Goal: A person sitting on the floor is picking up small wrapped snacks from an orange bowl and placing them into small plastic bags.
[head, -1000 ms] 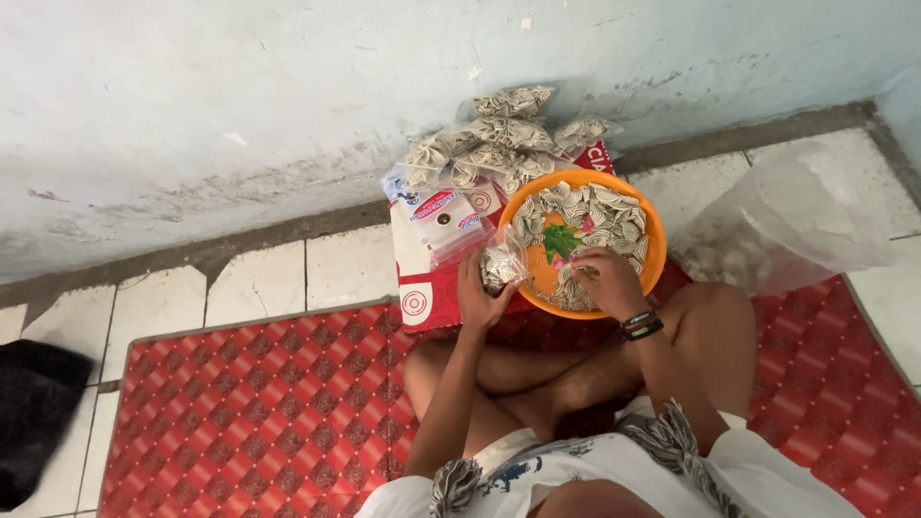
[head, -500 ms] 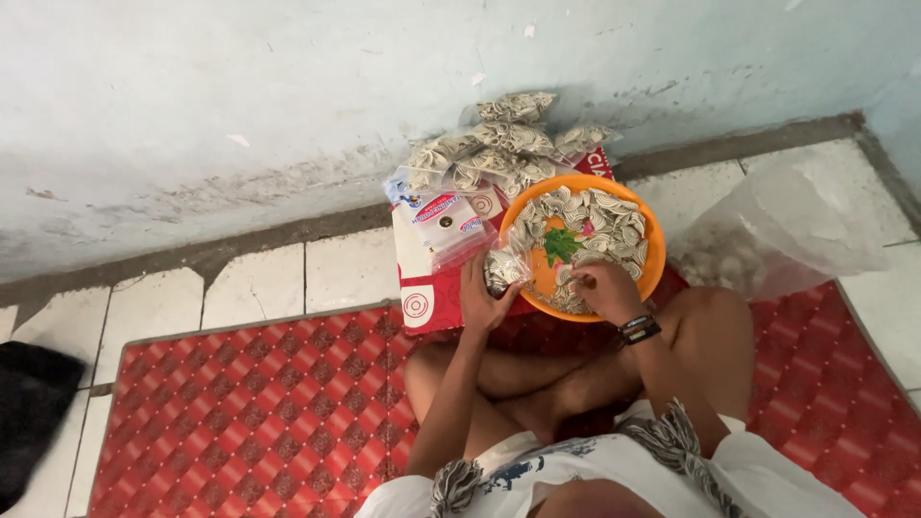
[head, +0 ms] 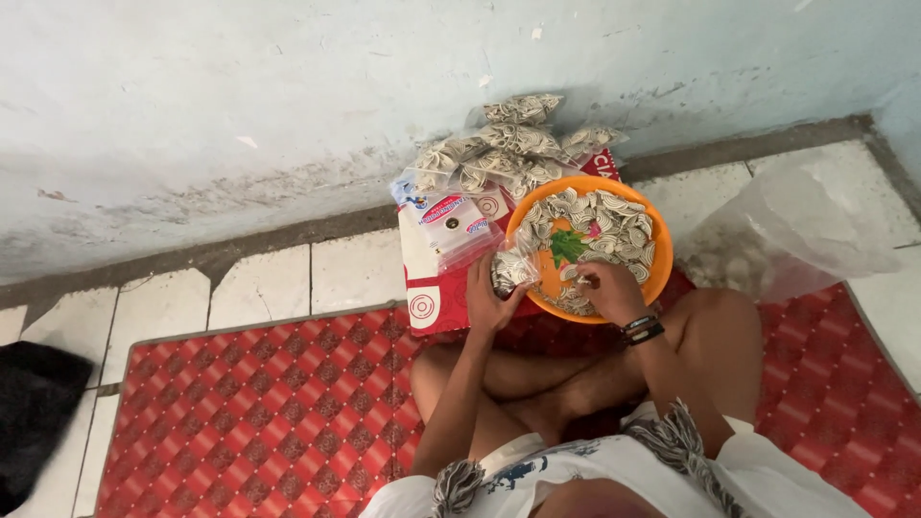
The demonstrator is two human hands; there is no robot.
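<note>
An orange bowl (head: 660,257) full of pale spiral crackers sits on the floor in front of my crossed legs. My left hand (head: 489,305) holds a small clear plastic bag (head: 510,270) partly filled with crackers at the bowl's left rim. My right hand (head: 608,291), with a dark wristband, reaches into the near side of the bowl, fingers closed among the crackers. A green patch (head: 567,246) shows at the bowl's middle.
Several filled cracker bags (head: 499,153) are piled against the wall behind the bowl, next to a red and white box (head: 427,302) and a stack of clear bags (head: 446,223). A large clear plastic bag (head: 796,230) lies right. A red patterned mat (head: 249,403) covers the floor; a black object (head: 34,412) lies far left.
Both hands stay at the bowl; the right hand has shifted slightly among the crackers. The view has moved a little.
</note>
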